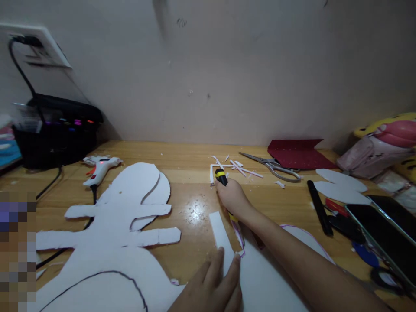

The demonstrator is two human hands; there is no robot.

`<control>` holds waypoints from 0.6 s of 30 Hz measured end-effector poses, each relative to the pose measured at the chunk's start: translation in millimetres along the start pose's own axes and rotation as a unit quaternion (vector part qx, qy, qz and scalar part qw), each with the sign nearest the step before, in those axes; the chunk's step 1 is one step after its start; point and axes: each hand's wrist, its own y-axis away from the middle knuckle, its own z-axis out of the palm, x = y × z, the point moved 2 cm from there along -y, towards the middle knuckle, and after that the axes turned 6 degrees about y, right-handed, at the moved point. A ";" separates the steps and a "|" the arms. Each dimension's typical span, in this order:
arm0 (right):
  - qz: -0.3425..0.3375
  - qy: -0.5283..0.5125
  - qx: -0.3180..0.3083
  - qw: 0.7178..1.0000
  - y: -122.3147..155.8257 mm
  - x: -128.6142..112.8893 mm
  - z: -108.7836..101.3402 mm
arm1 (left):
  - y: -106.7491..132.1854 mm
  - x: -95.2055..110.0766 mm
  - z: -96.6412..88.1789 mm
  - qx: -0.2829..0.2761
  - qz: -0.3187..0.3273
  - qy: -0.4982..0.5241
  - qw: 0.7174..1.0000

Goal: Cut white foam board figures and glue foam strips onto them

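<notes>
Fingers (233,269) of the left hand (211,288) pressed, parted, on the white sheet (260,286) lying on the table (188,169), while the right hand (235,197) clamped a yellow-and-black tool (221,177), apparently mid-trim, the next stroke seemingly calling for steady pressure.

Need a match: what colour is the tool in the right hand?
The tool is black and yellow, head view.

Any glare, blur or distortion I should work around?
Head view: bright glare on the table, left of the right hand; head view: the wall socket looks soft and slanted near the left edge; head view: pixelation masks the lower-left corner.
</notes>
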 end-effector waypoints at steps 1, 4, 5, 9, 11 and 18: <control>0.000 0.001 -0.001 1.000 -1.0 -1.8 -0.3 | -0.1 0.0 -0.4 -0.007 0.001 -0.001 1.000; -0.005 0.006 -0.002 1.000 -5.1 -7.1 -0.8 | 0.7 0.0 0.9 -0.011 0.001 -0.003 1.000; -0.007 0.008 -0.003 1.000 -6.6 -8.3 -0.6 | 1.0 -0.1 1.6 -0.001 -0.001 -0.002 1.000; -0.007 0.016 -0.008 1.000 -12.4 -9.3 1.5 | 2.4 -0.4 5.1 0.021 -0.004 -0.006 1.000; -0.004 0.021 -0.010 1.000 -14.6 -9.4 2.5 | 3.6 -0.4 6.5 0.019 -0.004 -0.008 1.000; 0.000 0.045 -0.004 0.999 -19.3 -15.4 2.1 | 6.2 0.0 6.2 0.015 -0.014 -0.001 1.000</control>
